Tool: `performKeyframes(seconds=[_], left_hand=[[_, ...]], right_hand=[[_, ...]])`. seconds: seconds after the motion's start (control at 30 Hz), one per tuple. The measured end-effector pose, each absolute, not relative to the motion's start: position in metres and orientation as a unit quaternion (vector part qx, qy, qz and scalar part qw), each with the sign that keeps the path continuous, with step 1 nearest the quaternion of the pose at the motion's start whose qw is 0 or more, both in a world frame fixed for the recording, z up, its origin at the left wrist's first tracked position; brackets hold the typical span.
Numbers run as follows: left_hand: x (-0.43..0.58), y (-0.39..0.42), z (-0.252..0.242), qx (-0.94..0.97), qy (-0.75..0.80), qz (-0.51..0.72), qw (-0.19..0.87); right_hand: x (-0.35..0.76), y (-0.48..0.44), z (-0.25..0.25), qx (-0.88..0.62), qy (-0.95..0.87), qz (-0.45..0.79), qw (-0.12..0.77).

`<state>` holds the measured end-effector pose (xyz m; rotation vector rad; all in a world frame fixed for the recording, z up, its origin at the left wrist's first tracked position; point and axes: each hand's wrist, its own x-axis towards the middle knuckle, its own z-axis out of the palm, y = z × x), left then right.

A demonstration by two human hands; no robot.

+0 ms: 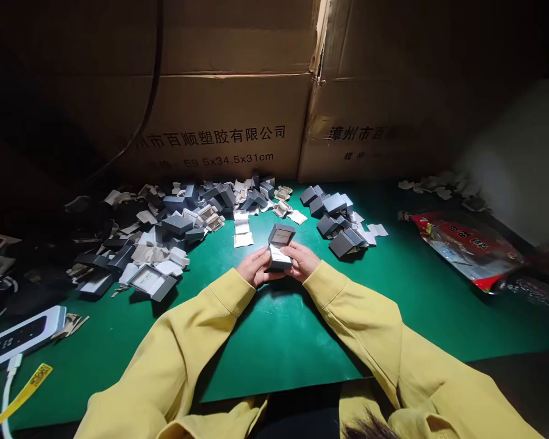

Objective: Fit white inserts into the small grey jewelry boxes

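Between my hands, just above the green table (256, 341), is a small grey jewellery box (281, 235) with its lid raised. Print shows inside the lid, and a white insert (280, 256) lies in the base. My left hand (255, 267) grips the box's left side. On the other side my right hand (304, 261) holds it, the thumb reaching over the white insert. Beyond my left hand lies a heap of grey boxes and white inserts (178, 222). A smaller pile of shut grey boxes (333, 214) sits beyond my right hand.
Large cardboard cartons (219, 103) stand along the table's back edge. At right lies a red and clear plastic bag (471, 247). A white device (22, 338) with a cable and a yellow strap (21, 397) occupy the left front. Paper scraps (448, 183) lie at back right.
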<state>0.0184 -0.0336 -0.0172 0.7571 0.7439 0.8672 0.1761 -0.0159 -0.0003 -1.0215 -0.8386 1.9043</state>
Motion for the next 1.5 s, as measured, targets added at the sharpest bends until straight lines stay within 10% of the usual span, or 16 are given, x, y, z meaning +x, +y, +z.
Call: performKeyframes(seconds=[0.27,0.97,1.5], left_hand=[[0.030,-0.044,-0.006,0.358,0.392,0.466,0.708],[0.033,-0.048,-0.004,0.416,0.451,0.483,0.625],[0.037,-0.050,-0.006,0.424,0.468,0.508,0.585]], right_hand=[[0.182,-0.018,-0.004,-0.527,-0.502,0.472,0.498],[0.187,-0.015,-0.008,-0.416,-0.423,0.672,0.443],[0.181,-0.029,-0.003,-0.481,-0.581,0.434,0.493]])
